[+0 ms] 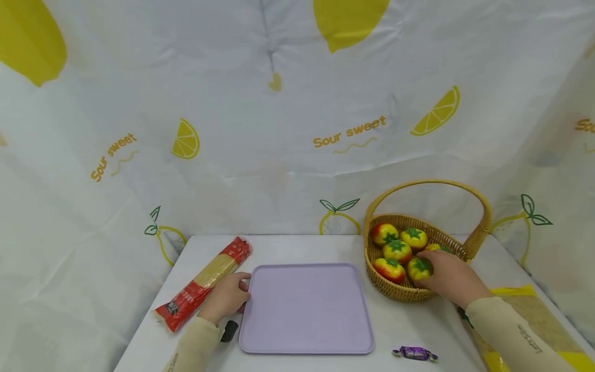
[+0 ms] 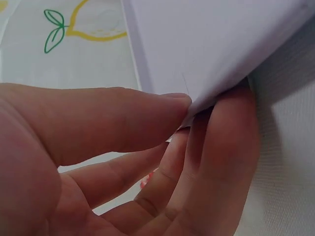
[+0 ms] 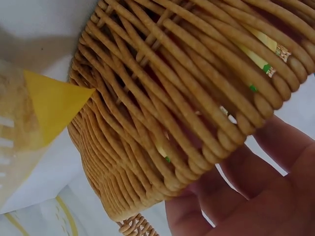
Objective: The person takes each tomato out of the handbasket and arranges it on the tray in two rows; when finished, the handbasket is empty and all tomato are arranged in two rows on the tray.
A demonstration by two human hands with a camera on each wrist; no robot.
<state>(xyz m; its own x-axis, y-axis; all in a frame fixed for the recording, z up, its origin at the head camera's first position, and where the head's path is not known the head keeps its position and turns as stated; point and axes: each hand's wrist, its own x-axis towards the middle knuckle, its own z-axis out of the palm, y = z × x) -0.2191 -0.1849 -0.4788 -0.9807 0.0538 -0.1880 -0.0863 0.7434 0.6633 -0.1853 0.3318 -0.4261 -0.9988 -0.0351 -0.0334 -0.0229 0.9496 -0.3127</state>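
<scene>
My left hand [image 1: 226, 297] pinches the left edge of a pale purple tray [image 1: 307, 310]. In the left wrist view, the thumb [image 2: 133, 118] lies on one side of the tray rim [image 2: 197, 105] and fingers on the other. My right hand [image 1: 448, 274] reaches over the rim of a wicker basket [image 1: 404, 294], its thumb and fingers around a yellow persimmon-like fruit [image 1: 420, 268] with a green leafy top. Several similar red-yellow fruits [image 1: 389, 270] lie in the basket. In the right wrist view, the basket's woven side [image 3: 172, 98] hides the fingertips and the fruit.
A red-ended pack of dry noodles [image 1: 204, 284] lies left of the tray. A purple wrapped candy [image 1: 415, 353] sits at the front right. Near the right edge is a yellow-ended flat package [image 1: 534, 315], partly under my right forearm. The basket's arched handle [image 1: 432, 182] rises behind my right hand.
</scene>
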